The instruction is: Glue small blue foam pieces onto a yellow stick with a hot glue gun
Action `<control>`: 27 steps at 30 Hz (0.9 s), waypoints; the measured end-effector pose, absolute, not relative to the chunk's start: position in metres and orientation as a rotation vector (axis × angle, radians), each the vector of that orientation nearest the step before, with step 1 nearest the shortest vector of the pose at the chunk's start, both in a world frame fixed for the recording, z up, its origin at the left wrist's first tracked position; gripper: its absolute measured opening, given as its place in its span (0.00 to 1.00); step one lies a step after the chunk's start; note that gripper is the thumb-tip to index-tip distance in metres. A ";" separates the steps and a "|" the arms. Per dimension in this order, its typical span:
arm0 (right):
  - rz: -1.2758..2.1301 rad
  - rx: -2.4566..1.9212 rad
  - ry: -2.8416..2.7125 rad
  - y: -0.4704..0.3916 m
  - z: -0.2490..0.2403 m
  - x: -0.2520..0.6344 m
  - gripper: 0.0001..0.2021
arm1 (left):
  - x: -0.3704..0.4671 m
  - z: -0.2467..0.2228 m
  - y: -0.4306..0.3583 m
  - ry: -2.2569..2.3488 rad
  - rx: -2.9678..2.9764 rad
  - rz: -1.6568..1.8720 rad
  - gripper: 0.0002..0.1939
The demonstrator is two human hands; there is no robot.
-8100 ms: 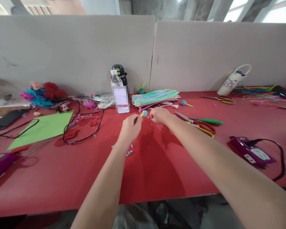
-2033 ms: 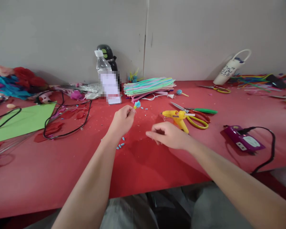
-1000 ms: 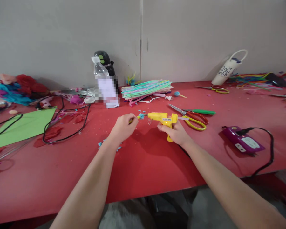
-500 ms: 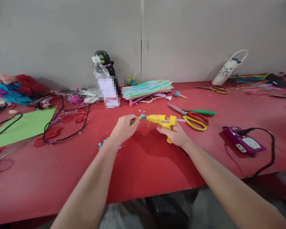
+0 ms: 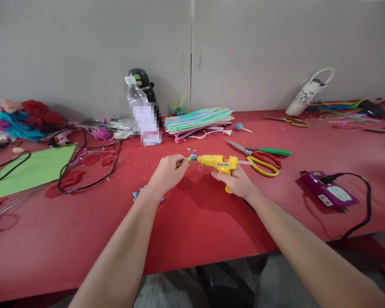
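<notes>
My right hand [image 5: 240, 183] is wrapped round the handle of a yellow hot glue gun [image 5: 214, 161], with a clear glue stick [image 5: 244, 162] poking out of its back. The nozzle points left and meets a small blue piece [image 5: 193, 158] at the tip of a thin yellow stem [image 5: 187, 160], which looks like a pipe cleaner. My left hand [image 5: 169, 172] pinches that stem. Whether the nozzle touches the blue piece I cannot tell. Several blue scraps [image 5: 135, 195] lie partly hidden behind my left forearm, and a few blue bits [image 5: 191, 149] lie beyond the nozzle.
Scissors with yellow handles [image 5: 265, 167] and a green-handled tool [image 5: 275, 151] lie right of the glue gun. Farther right is a purple power adapter [image 5: 327, 190] with a black cord. Bundled pipe cleaners [image 5: 199, 120] and a bottle [image 5: 137, 95] stand behind; green paper [image 5: 35, 169] lies left.
</notes>
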State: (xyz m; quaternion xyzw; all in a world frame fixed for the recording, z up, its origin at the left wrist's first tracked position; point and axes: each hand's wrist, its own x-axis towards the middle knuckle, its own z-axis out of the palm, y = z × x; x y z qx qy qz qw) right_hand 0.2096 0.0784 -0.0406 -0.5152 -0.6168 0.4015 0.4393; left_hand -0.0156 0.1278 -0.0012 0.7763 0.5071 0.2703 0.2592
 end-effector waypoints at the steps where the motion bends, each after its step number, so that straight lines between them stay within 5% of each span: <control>1: 0.999 -1.283 -1.533 0.078 -0.040 0.210 0.12 | -0.016 -0.001 0.128 1.373 2.104 0.732 0.15; 27: 1.001 -1.270 -1.539 0.077 -0.035 0.209 0.11 | -0.017 -0.002 0.129 1.389 2.088 0.718 0.13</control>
